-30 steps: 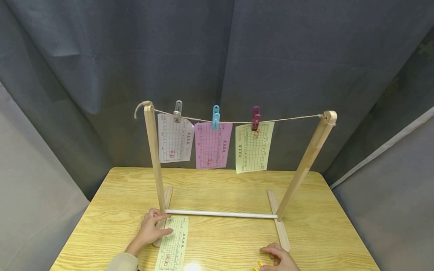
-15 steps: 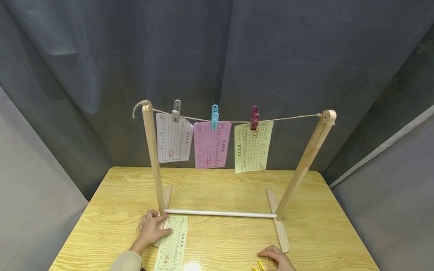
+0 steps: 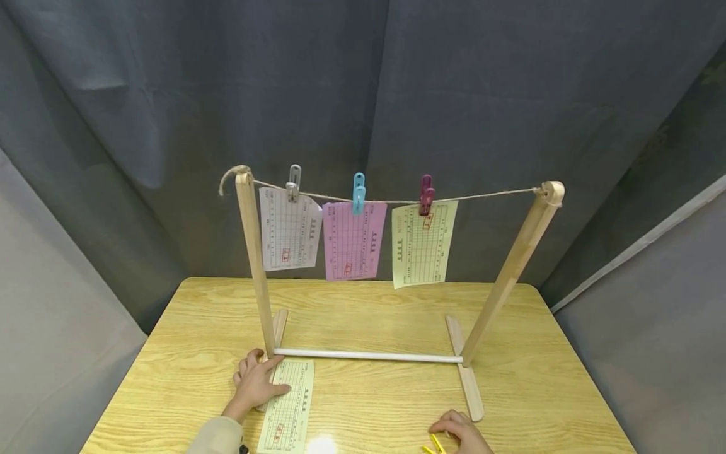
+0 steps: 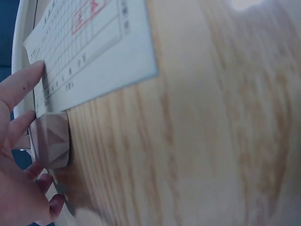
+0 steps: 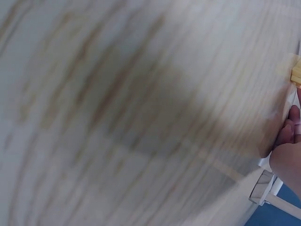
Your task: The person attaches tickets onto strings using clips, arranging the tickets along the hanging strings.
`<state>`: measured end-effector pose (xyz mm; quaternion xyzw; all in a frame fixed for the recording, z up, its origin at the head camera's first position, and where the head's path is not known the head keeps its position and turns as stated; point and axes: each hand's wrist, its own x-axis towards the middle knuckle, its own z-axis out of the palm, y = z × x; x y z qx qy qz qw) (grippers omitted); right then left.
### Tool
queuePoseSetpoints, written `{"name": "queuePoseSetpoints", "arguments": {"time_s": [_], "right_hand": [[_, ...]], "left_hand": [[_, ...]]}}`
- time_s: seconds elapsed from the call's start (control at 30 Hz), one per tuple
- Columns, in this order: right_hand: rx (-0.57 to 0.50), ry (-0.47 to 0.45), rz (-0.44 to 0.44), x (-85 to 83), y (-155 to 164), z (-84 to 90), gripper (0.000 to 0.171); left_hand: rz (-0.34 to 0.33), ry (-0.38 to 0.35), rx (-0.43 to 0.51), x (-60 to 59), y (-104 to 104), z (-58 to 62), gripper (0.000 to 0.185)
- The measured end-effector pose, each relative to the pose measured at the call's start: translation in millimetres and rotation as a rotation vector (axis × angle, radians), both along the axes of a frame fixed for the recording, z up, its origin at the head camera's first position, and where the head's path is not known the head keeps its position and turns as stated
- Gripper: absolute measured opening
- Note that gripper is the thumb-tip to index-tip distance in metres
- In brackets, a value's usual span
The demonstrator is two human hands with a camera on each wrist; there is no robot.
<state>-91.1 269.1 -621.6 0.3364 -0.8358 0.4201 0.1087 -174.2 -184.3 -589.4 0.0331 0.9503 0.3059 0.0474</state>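
My left hand [image 3: 253, 386] lies at the foot of the rack's left post, fingers spread and thumb on the edge of a pale yellow printed slip [image 3: 289, 407] with a red stamp. In the left wrist view the thumb touches the slip, and the other fingers are around the end of the wooden foot [image 4: 51, 141]. My right hand [image 3: 462, 434], low at the front right, pinches a yellow clothespin [image 3: 437, 444] close over the table. Only a bit of the yellow clothespin [image 5: 296, 73] shows at the edge of the right wrist view.
A wooden rack stands on the table [image 3: 363, 410], its twine [image 3: 482, 198] strung between two posts. Grey [image 3: 293, 183], blue [image 3: 358, 192] and maroon [image 3: 426, 195] clothespins hold white [image 3: 290, 230], pink [image 3: 354, 243] and yellow [image 3: 423, 246] slips. A white bar [image 3: 368, 355] joins the posts low down.
My right hand has shifted slightly left, and more of the yellow clothespin shows in it. The left hand stays at the slip with hardly any movement.
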Motion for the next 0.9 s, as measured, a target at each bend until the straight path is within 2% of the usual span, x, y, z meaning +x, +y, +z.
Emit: {"name": "queuePoseSetpoints", "arguments": {"time_s": [0.4,0.5,0.53,0.6,0.77,0.83,0.9], "right_hand": [[0.009,0.096,0.018,-3.5,-1,-1.6,0.041],[0.019,0.063,0.014,-3.8,-1,-0.2,0.041],[0.027,0.029,0.008,-3.5,-1,1.0,0.04],[0.028,-0.102,-0.013,-1.7,-1,5.4,0.036],[-0.029,-0.537,-0.114,2.4,-4,21.5,0.031],[-0.05,-0.644,-0.153,3.0,-5,26.8,0.033],[-0.066,-0.702,-0.18,3.2,-7,30.2,0.035]], "left_hand": [[0.008,-0.012,0.0,0.4,5,1.2,0.066],[0.019,-0.007,-0.001,0.5,6,1.0,0.064],[0.024,-0.006,-0.001,0.6,7,1.0,0.063],[0.03,-0.001,0.009,1.0,7,0.8,0.058],[0.044,0.011,0.053,3.1,8,0.4,0.043],[0.051,0.028,0.052,4.3,9,0.3,0.04],[0.055,0.047,0.043,5.5,9,0.2,0.038]]}}
